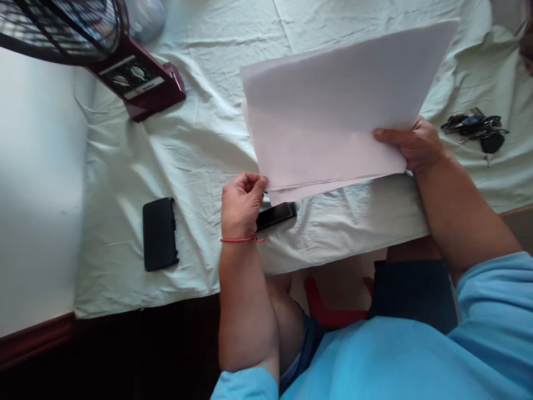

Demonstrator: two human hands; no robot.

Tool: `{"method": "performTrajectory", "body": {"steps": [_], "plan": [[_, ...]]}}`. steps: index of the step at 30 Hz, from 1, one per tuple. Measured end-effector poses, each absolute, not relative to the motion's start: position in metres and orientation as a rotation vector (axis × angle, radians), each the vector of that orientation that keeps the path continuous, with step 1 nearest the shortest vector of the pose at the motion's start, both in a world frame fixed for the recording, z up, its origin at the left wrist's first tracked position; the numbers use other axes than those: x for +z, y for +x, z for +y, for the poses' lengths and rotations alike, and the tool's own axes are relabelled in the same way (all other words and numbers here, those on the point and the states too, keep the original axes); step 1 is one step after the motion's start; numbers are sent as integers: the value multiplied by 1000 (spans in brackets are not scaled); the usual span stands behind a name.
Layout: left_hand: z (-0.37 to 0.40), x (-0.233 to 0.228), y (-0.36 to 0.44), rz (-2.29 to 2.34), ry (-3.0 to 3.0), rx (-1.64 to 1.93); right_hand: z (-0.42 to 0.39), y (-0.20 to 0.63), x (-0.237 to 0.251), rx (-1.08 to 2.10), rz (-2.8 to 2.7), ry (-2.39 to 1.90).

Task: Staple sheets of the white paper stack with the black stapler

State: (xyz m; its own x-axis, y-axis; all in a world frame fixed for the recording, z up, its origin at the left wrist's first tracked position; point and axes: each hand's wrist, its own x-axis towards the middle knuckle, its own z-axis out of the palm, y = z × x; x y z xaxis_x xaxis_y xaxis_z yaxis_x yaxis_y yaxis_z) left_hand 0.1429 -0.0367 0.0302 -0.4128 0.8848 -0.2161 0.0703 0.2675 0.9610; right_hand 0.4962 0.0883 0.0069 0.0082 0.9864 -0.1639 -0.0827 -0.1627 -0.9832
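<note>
Blue shirt (pixel 391 358) nearest, fingers (pixel 392 136) of both hands (pixel 240 205) (pixel 423 146) pinch papers (pixel 325 116) between fan (pixel 152 97) and keys (pixel 474 126)

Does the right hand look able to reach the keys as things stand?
Probably yes: the keys lie on the cloth to the right of the right hand, with nothing visible between. That hand grips the papers, though, so it would likely have to release them first.

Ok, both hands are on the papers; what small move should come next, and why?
I'd probably even up the papers along their near edge: an under sheet sticks out past the top one there. The left hand is at the near left corner, and the right hand grips the right side, thumb on top.
</note>
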Motion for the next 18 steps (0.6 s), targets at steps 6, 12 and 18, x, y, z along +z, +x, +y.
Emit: {"method": "performTrajectory", "body": {"steps": [6, 12, 18], "plan": [[-34, 29, 143, 1730, 965, 1242, 88, 495, 9, 1349, -1050, -1254], [-34, 35, 145, 1699, 953, 1168, 88, 496, 9, 1346, -1045, -1280], [-35, 40, 144, 1740, 959, 1131, 86, 495, 10, 1343, -1026, -1236]]}}
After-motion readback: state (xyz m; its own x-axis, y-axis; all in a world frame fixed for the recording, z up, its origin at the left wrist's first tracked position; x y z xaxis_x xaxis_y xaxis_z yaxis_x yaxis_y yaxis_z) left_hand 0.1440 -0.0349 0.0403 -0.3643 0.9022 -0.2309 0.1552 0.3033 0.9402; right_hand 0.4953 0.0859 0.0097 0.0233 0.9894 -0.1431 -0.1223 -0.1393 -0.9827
